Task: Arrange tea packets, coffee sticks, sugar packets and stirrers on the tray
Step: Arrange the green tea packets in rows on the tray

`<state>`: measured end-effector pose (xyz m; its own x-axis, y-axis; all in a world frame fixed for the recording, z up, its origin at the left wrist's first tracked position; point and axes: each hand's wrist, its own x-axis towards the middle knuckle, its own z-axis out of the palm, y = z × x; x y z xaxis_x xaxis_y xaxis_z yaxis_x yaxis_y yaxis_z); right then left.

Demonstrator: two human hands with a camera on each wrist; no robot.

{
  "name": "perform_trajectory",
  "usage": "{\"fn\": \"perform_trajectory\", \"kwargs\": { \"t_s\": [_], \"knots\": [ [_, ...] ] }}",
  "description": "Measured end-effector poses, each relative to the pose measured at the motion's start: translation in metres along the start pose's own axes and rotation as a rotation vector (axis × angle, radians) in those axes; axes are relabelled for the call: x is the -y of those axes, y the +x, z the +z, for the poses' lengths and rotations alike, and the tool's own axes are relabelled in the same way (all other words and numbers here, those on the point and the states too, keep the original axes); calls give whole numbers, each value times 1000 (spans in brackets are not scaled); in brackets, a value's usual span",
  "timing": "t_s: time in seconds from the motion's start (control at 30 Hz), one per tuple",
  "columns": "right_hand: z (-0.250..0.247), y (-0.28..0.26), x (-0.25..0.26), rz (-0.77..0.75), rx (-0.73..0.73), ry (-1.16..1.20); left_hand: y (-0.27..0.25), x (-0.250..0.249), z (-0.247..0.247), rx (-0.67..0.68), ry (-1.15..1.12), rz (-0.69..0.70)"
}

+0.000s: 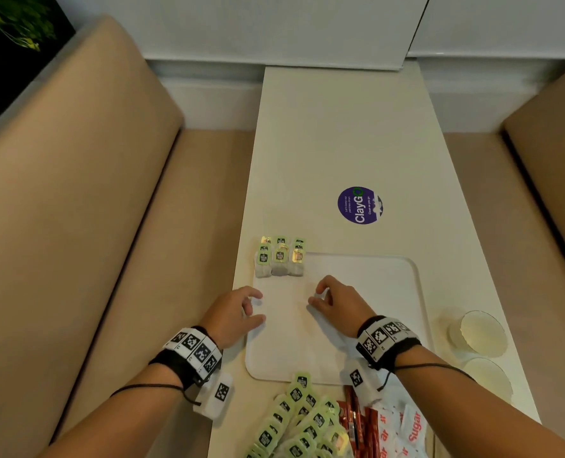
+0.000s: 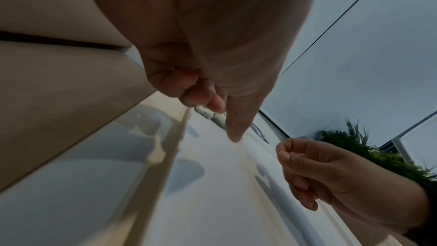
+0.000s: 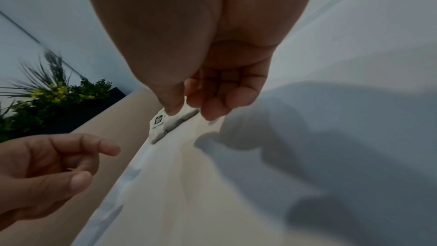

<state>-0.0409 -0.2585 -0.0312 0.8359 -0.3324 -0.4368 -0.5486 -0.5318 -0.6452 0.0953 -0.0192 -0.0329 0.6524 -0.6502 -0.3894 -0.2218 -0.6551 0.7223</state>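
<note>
Tea bags half-placed, both hands hovering empty over tray

Tray [image 1: 403, 292] is sitting on the white table [image 1: 340, 143] w/ a row of three tea bags [image 1: 279, 264] lying at its far-left corner, tags hanging past the far rim. The rest of the supplies are piling up just off the tray's near edge: a heap of green-tagged tea packets [image 1: 294, 421], red coffee sticks [image 1: 352, 413] right of them, then white sugar packets [image 1: 406, 424]. No stirrers are showing anywhere. Two clear cups [image 1: 479, 332] are standing off the tray's right side; a purple sticker [image 1: 360, 205] lies beyond its far edge.

Left hand [image 1: 233, 314] is hanging over the tray's left rim, fingers loosely curled, nothing in them; the left wrist view shows the thumb pointing down toward the tray. Right hand [image 1: 335, 302] is hovering over the tray's middle, fingers [image 3: 212, 108] loosely bent and close to the thumb, also holding nothing as far as the right wrist view shows.

Handling, as a guess: tea bags are looking v. light and soft, pouches floppy, so they're likely to slide or flip on the smooth tray. Best pinch is prob. at the pouch edge or the paper tag, then lay flat beside the row. Coffee sticks seem stiffer; pinch at mid-length. Sugar packets are looking thin and limp, so take them by an edge, a few at a time.
</note>
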Motion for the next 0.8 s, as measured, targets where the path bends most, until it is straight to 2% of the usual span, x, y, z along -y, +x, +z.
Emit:
{"fn": "perform_trajectory", "kwargs": {
  "t_s": [0.1,0.27,0.6,0.8],
  "knots": [
    [7,-30,-3,-64,56,-25,-20,-3,13,75,22,30],
    [35,-73,-3,-108,242,-130,-50,-11,39,203,80,79],
    [60,-109,6,-143,237,-237,-85,-24,64,404,360,150],
    [60,-119,5,-131,253,-262,-93,-31,68,379,409,156]
  ]
}}
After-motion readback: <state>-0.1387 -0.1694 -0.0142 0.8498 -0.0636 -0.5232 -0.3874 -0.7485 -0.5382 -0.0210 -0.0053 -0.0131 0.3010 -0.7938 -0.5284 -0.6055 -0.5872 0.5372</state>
